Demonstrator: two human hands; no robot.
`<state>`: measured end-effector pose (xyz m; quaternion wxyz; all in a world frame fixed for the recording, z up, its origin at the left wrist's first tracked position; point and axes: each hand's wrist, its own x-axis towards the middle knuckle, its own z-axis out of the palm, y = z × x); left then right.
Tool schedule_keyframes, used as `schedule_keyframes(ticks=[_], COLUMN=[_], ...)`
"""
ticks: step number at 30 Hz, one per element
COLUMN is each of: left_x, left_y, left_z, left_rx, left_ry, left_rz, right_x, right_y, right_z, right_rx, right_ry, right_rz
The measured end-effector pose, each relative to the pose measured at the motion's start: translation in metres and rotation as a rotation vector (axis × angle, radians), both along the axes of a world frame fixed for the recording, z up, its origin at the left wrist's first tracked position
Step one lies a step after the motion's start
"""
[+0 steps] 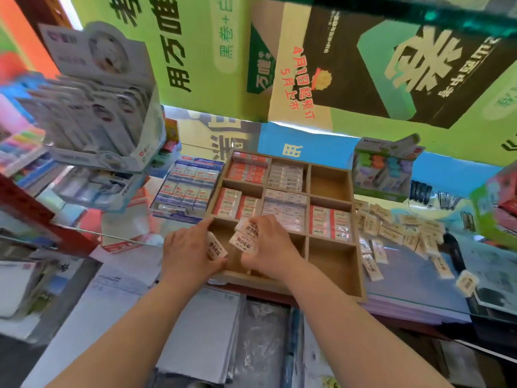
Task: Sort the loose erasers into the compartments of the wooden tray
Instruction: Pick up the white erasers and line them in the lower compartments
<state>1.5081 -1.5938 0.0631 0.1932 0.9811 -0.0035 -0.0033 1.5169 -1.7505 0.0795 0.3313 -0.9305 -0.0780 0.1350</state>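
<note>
Head view: both hands over near-left compartment of square wooden partitioned tray (334, 201). Left hand (188, 251) clamped on one white printed eraser (216, 245); right hand (268, 249) pinches two more (245, 233). Loose cream erasers (397, 228) scattered along counter's right edge.

Hands (193, 247) hide tray's (333, 292) near-left compartment floor; eraser (243, 242) print blurred.

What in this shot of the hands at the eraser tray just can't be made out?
Head view:
- Floor of the near-left compartment of the wooden tray: covered by the left hand and right hand.
- Print on the held erasers: too small and blurred.
- Boxes on the left shelf: motion-blurred.
- Loose erasers: labels illegible.
</note>
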Motion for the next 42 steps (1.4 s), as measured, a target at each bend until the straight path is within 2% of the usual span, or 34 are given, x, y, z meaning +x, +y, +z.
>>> schedule_keyframes(ticks=[5, 9, 15, 22, 27, 29, 35, 42], left_x=[-0.001, 0.001, 0.005, 0.017, 0.022, 0.024, 0.032, 0.046], left_y=[0.007, 0.007, 0.020, 0.027, 0.024, 0.020, 0.003, 0.009], left_z=[-0.010, -0.014, -0.018, -0.015, -0.014, -0.014, -0.015, -0.008], left_rx=[-0.046, 0.026, 0.050, 0.050, 0.127, 0.141, 0.295, 0.419], left_ry=[-0.034, -0.036, -0.025, -0.060, -0.052, -0.052, 0.041, 0.110], left_rz=[-0.009, -0.030, -0.178, -0.268, -0.342, -0.350, -0.348, -0.405], right_x=[0.008, 0.017, 0.019, 0.014, 0.012, 0.009, 0.003, 0.001], right_y=[0.021, 0.028, 0.042, 0.038, 0.031, 0.025, 0.026, 0.032], right_z=[-0.009, -0.011, -0.017, -0.023, -0.016, -0.013, -0.012, -0.012], right_rx=[-0.160, -0.354, -0.492, -0.512, -0.278, -0.254, -0.288, -0.173], right_ry=[-0.073, -0.102, -0.114, -0.154, -0.191, -0.228, -0.201, -0.119], right_rz=[-0.018, 0.054, 0.223, 0.142, -0.029, -0.086, -0.066, -0.116])
